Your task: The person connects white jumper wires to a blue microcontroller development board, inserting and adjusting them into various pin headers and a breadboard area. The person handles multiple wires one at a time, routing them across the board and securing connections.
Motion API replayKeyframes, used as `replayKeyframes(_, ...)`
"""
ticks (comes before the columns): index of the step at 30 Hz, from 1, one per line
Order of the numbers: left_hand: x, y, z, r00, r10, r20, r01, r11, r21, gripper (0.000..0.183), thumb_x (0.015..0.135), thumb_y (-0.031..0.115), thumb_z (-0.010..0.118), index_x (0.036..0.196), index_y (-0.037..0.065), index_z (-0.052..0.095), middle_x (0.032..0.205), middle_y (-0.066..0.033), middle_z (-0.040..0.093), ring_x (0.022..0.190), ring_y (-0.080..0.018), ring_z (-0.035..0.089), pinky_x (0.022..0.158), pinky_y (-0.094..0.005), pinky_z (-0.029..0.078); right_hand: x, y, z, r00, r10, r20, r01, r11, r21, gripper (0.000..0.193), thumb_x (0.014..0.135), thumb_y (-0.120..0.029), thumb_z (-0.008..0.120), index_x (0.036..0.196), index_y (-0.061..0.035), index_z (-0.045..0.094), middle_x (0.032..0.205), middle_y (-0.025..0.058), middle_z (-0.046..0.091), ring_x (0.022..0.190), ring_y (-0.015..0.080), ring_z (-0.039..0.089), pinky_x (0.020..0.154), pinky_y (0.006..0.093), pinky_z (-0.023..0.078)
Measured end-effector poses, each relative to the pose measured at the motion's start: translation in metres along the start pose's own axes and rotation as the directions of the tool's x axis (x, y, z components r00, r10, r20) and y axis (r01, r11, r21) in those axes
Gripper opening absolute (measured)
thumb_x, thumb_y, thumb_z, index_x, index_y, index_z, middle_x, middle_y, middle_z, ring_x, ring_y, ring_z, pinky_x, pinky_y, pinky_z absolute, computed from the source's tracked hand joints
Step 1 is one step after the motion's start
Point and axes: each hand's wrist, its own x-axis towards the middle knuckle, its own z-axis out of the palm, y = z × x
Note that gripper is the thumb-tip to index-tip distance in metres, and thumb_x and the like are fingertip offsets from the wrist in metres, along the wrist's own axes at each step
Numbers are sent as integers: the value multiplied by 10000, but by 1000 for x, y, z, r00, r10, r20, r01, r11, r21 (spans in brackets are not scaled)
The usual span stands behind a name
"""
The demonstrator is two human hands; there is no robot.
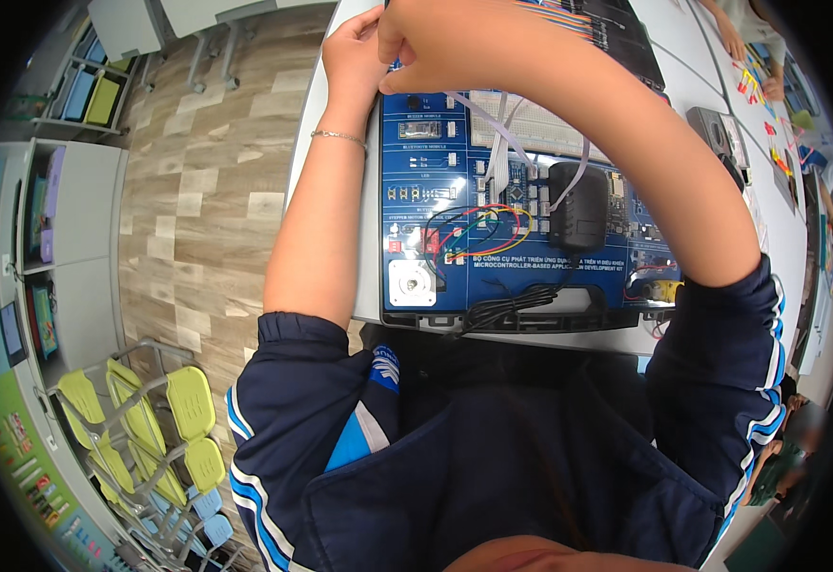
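My left hand (352, 59) and my right hand (426, 46) meet at the far left corner of a blue electronics training board (531, 276) set in a black case. The fingers of both are curled closed, and whatever they pinch is hidden. My right forearm crosses over the white breadboard (493, 112). Grey-white wires (499, 157) run from near my right hand down to the board's middle. A black power adapter (577, 212) lies on the board, its bundled black cable (512, 305) at the front edge. Thin coloured jumper wires (493, 234) loop beside a square stepper motor (412, 283).
Multicoloured ribbon wires (559, 14) lie at the case's far side. A grey device (712, 129) stands on the white table to the right. Other people's hands (731, 43) are at the far right, near small coloured parts. Yellow-green chairs (150, 419) stand left on the floor.
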Motion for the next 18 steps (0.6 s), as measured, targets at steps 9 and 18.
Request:
replayKeyframes(9,2,-6,-8,988,-101,-117,97,994,-40,260,906,140,719,1112,-16,691,1031,-74,728,894,-129,655,782,-302,530,17,-15,29,992,-120,-36,111,976,-188,242,737,-104,774,976,-69,779,1005,149,764,895,319,759,678,422,608)
replayKeyframes(18,9,-28,-17,1000,-18,-26,14,992,-126,249,906,140,718,1091,-24,689,1030,-81,729,896,-138,657,790,-313,532,26,-7,45,977,-195,-85,175,965,-196,221,742,-54,748,960,-72,772,991,152,763,899,313,756,683,426,608)
